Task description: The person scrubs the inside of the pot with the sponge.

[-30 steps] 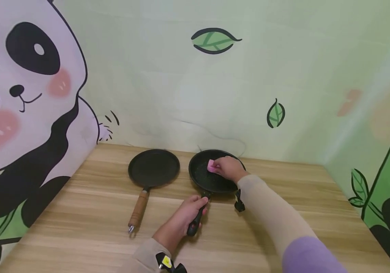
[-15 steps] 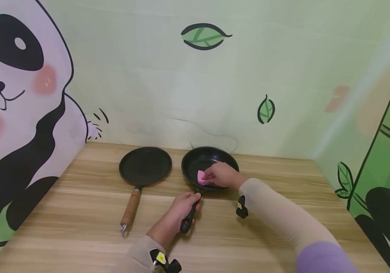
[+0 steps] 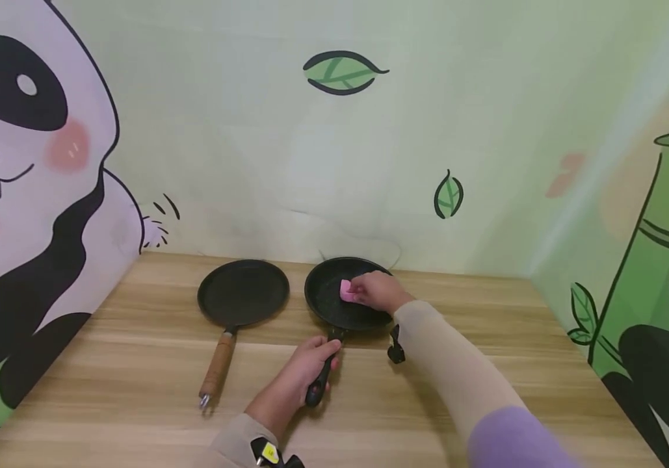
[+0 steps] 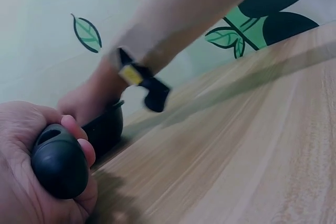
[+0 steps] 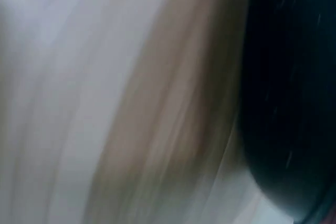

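Observation:
A black frying pan (image 3: 325,305) sits on the wooden table, its handle toward me. My left hand (image 3: 309,367) grips that black handle (image 3: 318,383), fingers wrapped round it; the left wrist view shows the rounded handle end (image 4: 60,169) inside the curled fingers. Over the pan, my right hand (image 3: 378,290) pinches a small pink sponge (image 3: 346,291) against the pan's inner surface. In the right wrist view the dark pan wall (image 5: 294,87) fills the right side, blurred, and the hand itself is out of sight.
A flat black griddle pan (image 3: 243,292) with a wooden handle (image 3: 217,367) lies to the left of the frying pan. Behind the wooden table (image 3: 457,390) rises a pale green wall (image 3: 240,162) with painted leaves, a panda and bamboo.
My right hand has moved the pink sponge toward the pan's handle side, then back up toward the middle. The left hand keeps its grip. The head view has shifted a little to the right.

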Motion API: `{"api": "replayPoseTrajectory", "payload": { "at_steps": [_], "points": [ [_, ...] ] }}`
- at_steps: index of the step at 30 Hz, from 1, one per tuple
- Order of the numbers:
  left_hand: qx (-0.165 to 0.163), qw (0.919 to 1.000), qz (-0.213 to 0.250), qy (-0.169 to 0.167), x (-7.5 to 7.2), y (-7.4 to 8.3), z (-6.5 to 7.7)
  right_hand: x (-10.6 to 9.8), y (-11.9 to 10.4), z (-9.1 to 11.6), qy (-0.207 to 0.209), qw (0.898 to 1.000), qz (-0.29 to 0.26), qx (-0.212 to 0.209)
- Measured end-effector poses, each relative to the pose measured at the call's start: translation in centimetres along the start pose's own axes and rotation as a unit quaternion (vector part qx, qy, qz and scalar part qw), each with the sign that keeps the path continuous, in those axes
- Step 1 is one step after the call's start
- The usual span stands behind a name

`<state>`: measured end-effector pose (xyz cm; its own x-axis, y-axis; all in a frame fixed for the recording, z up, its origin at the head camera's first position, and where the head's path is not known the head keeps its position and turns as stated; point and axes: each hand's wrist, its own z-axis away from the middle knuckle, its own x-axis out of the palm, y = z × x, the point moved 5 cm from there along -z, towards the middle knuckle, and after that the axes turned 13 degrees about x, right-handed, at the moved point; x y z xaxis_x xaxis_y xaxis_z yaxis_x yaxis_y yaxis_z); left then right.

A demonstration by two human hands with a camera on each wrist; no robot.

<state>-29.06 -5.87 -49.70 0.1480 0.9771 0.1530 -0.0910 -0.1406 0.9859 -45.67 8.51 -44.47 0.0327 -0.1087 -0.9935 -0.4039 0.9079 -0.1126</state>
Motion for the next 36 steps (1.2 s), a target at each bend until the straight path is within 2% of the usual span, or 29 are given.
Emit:
{"api": "replayPoseTrajectory", "payload": {
  "at_steps": [3,7,11,14,16,20,23,28,30,33,36],
  "points": [
    [0.001,1.0,0.001,0.004,0.0,-0.2,0.1,0.3,-0.2,-0.4,0.009,1.0,-0.011,0.025],
    [0.007,0.9998,-0.013,0.016,0.0,-0.4,0.3,0.6,-0.6,0.3,0.013,0.999,-0.028,0.027],
    [0.007,0.9997,-0.02,0.01,0.0,-0.4,0.4,1.0,-1.8,1.9,-0.014,0.999,-0.041,-0.023],
    [-0.001,1.0,-0.003,0.0,-0.1,-0.4,0.3,1.1,-2.9,3.0,-0.032,0.996,-0.05,-0.068],
    [-0.006,0.9999,0.009,-0.009,-0.2,-0.4,0.1,1.0,-3.4,3.4,-0.04,0.995,-0.046,-0.076],
    [-0.011,0.9994,0.026,-0.021,-0.3,-0.5,0.0,0.6,-3.8,2.9,-0.034,0.998,-0.028,-0.047],
    [0.001,0.9997,0.017,-0.019,-0.2,-0.4,0.1,0.5,-3.4,1.4,-0.008,1.0,-0.022,-0.005],
    [0.017,0.9996,-0.007,-0.023,0.1,-0.4,0.3,1.2,-1.5,-1.2,0.035,0.994,-0.021,0.105],
    [0.019,0.9995,-0.012,-0.023,0.3,-0.5,0.3,1.5,-1.0,-1.5,0.041,0.99,-0.033,0.131],
    [0.021,0.9994,-0.02,-0.017,0.0,-0.4,0.2,1.6,-1.0,-1.6,0.044,0.99,-0.048,0.125],
    [0.015,0.9996,-0.023,-0.012,-0.5,-0.3,0.1,1.2,-2.0,-1.1,0.034,0.995,-0.051,0.082]
  ]
}}
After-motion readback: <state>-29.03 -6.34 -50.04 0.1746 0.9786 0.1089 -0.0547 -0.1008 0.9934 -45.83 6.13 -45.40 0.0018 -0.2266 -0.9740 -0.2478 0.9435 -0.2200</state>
